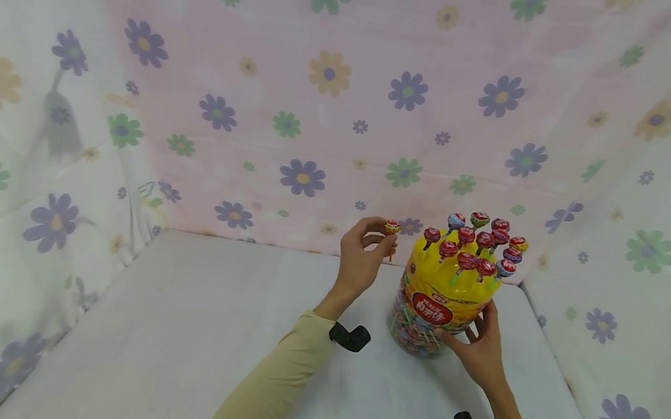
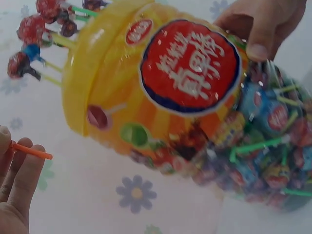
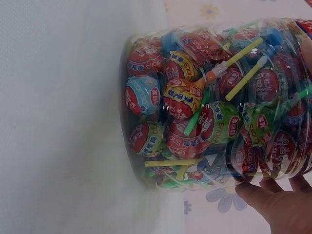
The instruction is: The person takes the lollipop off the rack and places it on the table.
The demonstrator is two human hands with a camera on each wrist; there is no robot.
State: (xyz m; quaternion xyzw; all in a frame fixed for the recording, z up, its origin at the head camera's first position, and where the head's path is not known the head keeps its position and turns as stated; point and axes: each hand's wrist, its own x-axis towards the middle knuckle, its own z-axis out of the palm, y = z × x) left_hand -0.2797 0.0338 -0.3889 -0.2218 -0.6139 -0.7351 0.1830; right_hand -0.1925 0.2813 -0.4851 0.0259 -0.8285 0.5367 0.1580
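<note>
The left hand (image 1: 361,257) pinches a lollipop (image 1: 393,227) beside the jar (image 1: 433,305); the right hand (image 1: 479,346) holds the jar

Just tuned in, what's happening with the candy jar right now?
A person's left hand pinches one lollipop by its orange stick, beside the yellow lid of a lollipop jar. Their right hand steadies the jar's clear lower part. More lollipops stand upright on the lid.
</note>
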